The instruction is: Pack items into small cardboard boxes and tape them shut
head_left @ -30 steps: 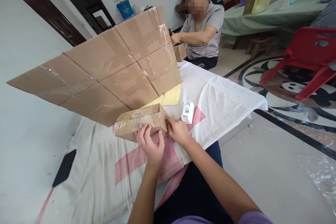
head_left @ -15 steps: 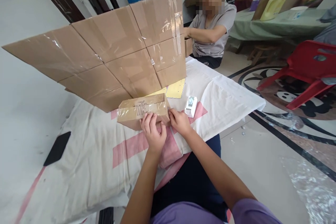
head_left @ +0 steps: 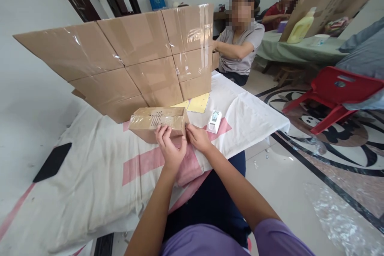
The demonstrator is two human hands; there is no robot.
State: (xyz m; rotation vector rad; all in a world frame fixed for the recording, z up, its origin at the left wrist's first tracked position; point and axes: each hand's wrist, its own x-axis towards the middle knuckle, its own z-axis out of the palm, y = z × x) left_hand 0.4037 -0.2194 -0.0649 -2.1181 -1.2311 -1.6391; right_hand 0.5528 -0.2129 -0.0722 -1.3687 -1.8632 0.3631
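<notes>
A small brown cardboard box (head_left: 156, 121), partly covered in clear tape, lies on the white and pink cloth (head_left: 102, 184) in front of me. My left hand (head_left: 169, 148) presses its fingers against the box's near side. My right hand (head_left: 196, 138) pinches the box's right near corner. A small white tape dispenser (head_left: 214, 121) rests on the cloth just right of my right hand. Behind the box stands a large taped cardboard screen (head_left: 135, 56).
A yellow sheet (head_left: 198, 103) lies at the screen's foot. A black phone (head_left: 52, 162) lies at the cloth's left. A person in a grey shirt (head_left: 238, 46) sits beyond the screen; another sits farther back. A red chair (head_left: 336, 92) stands on the right floor.
The view has shifted and levelled. Both hands have stayed on the small box, my right hand sliding slightly along its right corner.
</notes>
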